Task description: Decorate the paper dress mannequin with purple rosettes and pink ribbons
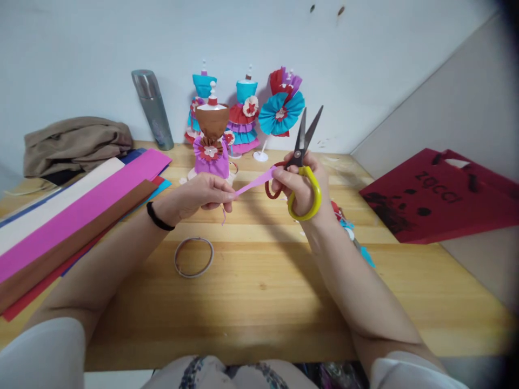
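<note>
A short pink paper strip point(256, 181) is stretched between my two hands above the table. My left hand point(205, 195) pinches its narrow left end. In my right hand point(304, 181) the strip's wider end is held between thumb and finger, together with a pair of scissors point(299, 154). The scissors have one yellow and one dark red handle loop, and their blades stand apart, pointing up. Just behind the strip stands a small dress-form figure point(212, 121) in a brown top and purple skirt with a paper flower. A roll of thin tape point(193, 257) lies below my left hand.
More paper-dressed figures point(245, 116) and a blue pleated flower point(281, 113) stand by the wall. Long coloured paper sheets point(81, 216) lie at left, near a brown cloth point(77, 146) and grey flask point(153, 111). A red bag point(441, 197) and paper scraps point(367, 256) are at right.
</note>
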Demonstrator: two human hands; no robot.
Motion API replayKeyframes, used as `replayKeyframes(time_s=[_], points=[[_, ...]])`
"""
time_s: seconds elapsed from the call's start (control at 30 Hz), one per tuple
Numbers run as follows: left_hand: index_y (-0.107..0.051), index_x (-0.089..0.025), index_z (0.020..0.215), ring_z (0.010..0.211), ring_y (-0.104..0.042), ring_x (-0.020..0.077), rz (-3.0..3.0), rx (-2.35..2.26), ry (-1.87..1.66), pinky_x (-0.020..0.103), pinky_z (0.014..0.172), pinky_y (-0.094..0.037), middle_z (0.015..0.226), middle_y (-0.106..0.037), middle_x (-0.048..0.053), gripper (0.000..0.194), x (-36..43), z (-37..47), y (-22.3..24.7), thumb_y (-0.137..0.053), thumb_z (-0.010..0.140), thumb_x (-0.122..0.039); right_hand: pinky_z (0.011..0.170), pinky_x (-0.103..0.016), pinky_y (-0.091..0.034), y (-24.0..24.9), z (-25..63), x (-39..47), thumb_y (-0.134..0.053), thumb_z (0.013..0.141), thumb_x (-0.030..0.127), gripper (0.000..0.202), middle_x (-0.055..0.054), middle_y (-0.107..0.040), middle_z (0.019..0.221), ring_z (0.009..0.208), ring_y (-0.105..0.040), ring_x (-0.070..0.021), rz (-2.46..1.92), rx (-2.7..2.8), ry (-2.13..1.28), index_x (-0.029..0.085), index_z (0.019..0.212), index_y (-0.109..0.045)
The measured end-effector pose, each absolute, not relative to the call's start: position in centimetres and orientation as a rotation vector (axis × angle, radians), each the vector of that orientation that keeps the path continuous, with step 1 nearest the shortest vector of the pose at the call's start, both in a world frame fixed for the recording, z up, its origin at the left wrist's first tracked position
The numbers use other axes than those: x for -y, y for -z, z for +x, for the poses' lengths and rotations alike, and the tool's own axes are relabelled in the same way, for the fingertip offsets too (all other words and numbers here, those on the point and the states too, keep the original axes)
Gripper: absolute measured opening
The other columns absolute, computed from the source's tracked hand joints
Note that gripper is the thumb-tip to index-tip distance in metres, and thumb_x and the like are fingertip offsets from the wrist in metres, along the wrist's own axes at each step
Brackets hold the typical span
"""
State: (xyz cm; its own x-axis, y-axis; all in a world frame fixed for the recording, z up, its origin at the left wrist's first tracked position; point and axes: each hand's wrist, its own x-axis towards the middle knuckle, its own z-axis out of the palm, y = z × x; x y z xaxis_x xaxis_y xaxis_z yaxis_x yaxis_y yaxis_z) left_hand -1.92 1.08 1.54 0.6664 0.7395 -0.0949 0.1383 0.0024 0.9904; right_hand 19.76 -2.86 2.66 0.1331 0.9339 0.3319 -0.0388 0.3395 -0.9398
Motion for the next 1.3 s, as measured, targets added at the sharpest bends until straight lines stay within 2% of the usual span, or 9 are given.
replayKeyframes(time_s=[0.23, 0.4, 0.63, 0.73, 0.97, 1.03, 1.13, 1.2, 1.3], points=[[-0.074, -0.016, 0.067, 0.041, -0.035, 0.0042, 1.614, -0.831, -0.54, 0.019, 0.038, -0.02, 0.063, -0.069, 0.007, 0.021, -2.0, -3.1, -2.4, -0.075, 0.073, -0.036, 0.039, -0.025, -0.038, -2.9, 21.0, 1.9, -0.071, 0.062, 0.029, 0.032, 0.012, -0.047, 0.049, 0.038, -0.049, -0.0102, -0.91, 1.082, -0.75, 0.026, 0.083, -0.046], [-0.074, -0.018, 0.064, 0.039, -0.035, 0.0054, 1.698, -0.84, -0.499, 0.02, 0.037, -0.022, 0.059, -0.068, 0.006, 0.022, -2.7, -4.3, -3.0, -0.077, 0.069, -0.04, 0.04, -0.027, -0.039, -3.2, 22.0, 1.7, -0.072, 0.066, 0.032, 0.034, 0.009, -0.048, 0.055, 0.041, -0.048, -0.0112, -0.909, 1.073, -0.691, 0.028, 0.083, -0.044], [-0.073, -0.017, 0.072, 0.045, -0.044, 0.0069, 1.913, -0.851, -0.188, 0.017, 0.041, -0.031, 0.063, -0.069, 0.004, 0.024, -4.0, -5.8, -2.7, -0.072, 0.073, -0.04, 0.041, -0.026, -0.039, -3.0, 22.0, 1.7, -0.068, 0.071, 0.029, 0.028, 0.011, -0.047, 0.054, 0.04, -0.049, -0.0109, -0.856, 1.144, -0.648, 0.027, 0.085, -0.045], [-0.073, -0.016, 0.075, 0.048, -0.048, 0.0079, 1.963, -0.869, -0.054, 0.017, 0.044, -0.034, 0.064, -0.069, 0.003, 0.022, -4.1, -5.8, -2.8, -0.07, 0.074, -0.038, 0.039, -0.025, -0.036, -3.1, 21.9, 1.8, -0.07, 0.068, 0.024, 0.028, 0.012, -0.047, 0.049, 0.037, -0.049, -0.0111, -0.805, 1.123, -0.665, 0.026, 0.084, -0.047], [-0.073, -0.017, 0.072, 0.051, -0.055, 0.0112, 2.029, -0.874, 0.22, 0.02, 0.049, -0.04, 0.065, -0.07, 0.003, 0.013, -3.9, -5.3, -2.2, -0.067, 0.071, -0.028, 0.04, -0.023, -0.04, -3.9, 21.5, 2.9, -0.07, 0.069, 0.022, 0.026, 0.012, -0.05, 0.052, 0.039, -0.051, -0.0091, -0.794, 1.138, -0.737, 0.024, 0.085, -0.05], [-0.072, -0.017, 0.066, 0.05, -0.055, 0.0111, 2.113, -0.92, 0.214, 0.02, 0.048, -0.038, 0.06, -0.068, 0.002, 0.013, -3.3, -5.1, -2.5, -0.065, 0.072, -0.025, 0.039, -0.023, -0.04, -3.9, 21.2, 3.1, -0.072, 0.068, 0.024, 0.027, 0.012, -0.05, 0.053, 0.039, -0.05, -0.0087, -0.81, 1.143, -0.76, 0.024, 0.084, -0.05], [-0.066, -0.015, 0.051, 0.044, -0.05, 0.0093, 2.166, -0.9, 0.154, 0.02, 0.045, -0.033, 0.05, -0.062, 0.003, 0.03, -1.5, -4.2, -3.5, -0.062, 0.078, -0.028, 0.039, -0.024, -0.039, -3.7, 20.6, 3.3, -0.074, 0.066, 0.025, 0.03, 0.011, -0.051, 0.052, 0.039, -0.05, -0.0092, -0.84, 1.171, -0.777, 0.024, 0.084, -0.05], [-0.069, -0.016, 0.056, 0.044, -0.048, 0.0085, 2.005, -0.775, 0.082, 0.02, 0.044, -0.032, 0.051, -0.063, 0.002, 0.03, 0.1, -3.0, -3.8, -0.064, 0.08, -0.033, 0.04, -0.024, -0.039, -3.4, 20.0, 3.4, -0.076, 0.066, 0.027, 0.032, 0.01, -0.053, 0.055, 0.041, -0.05, -0.0095, -0.867, 1.208, -0.784, 0.024, 0.084, -0.05], [-0.075, -0.016, 0.083, 0.044, -0.044, 0.0061, 1.605, -0.681, -0.291, 0.019, 0.043, -0.03, 0.059, -0.066, 0.001, 0.021, 2.5, -0.6, -2.8, -0.067, 0.079, -0.034, 0.043, -0.024, -0.039, -3.0, 19.1, 3.8, -0.081, 0.062, 0.028, 0.037, 0.007, -0.057, 0.065, 0.047, -0.05, -0.0087, -0.904, 1.254, -0.792, 0.023, 0.084, -0.051]])
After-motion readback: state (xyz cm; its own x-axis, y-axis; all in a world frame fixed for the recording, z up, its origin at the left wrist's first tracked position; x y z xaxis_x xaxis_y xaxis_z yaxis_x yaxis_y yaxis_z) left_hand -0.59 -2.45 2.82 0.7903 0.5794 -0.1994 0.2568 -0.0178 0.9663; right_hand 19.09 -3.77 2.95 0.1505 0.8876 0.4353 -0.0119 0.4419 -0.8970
